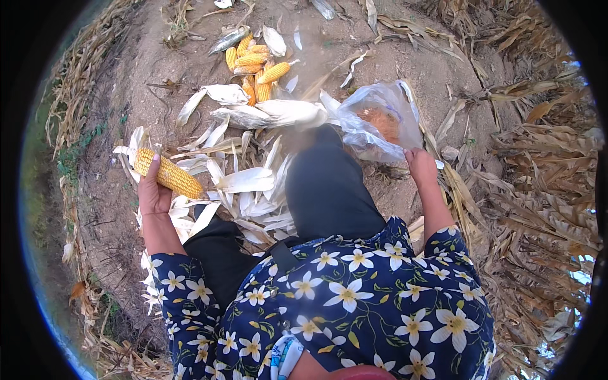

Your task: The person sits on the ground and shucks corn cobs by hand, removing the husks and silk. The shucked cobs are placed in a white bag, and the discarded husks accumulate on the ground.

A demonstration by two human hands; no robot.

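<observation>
An ear of yellow corn (168,175) lies in my left hand (154,190), the thumb across its kernels and pale husk leaves at its far left end. My right hand (420,166) pinches the edge of a clear plastic bag (351,111) on the right. Reddish-brown stuff, perhaps corn silk (380,123), shows in or through the bag. Beyond my knees is a pile of husked yellow corn ears (251,59). Ears still in pale husk (294,113) lie between that pile and my knee.
Loose pale husks (247,180) cover the soil between my legs. Bare brown soil (156,61) surrounds the pile. Dry corn stalks and leaves (541,171) are heaped along the right side, and more dry stalks (80,71) line the left. A small stone (449,153) sits near my right hand.
</observation>
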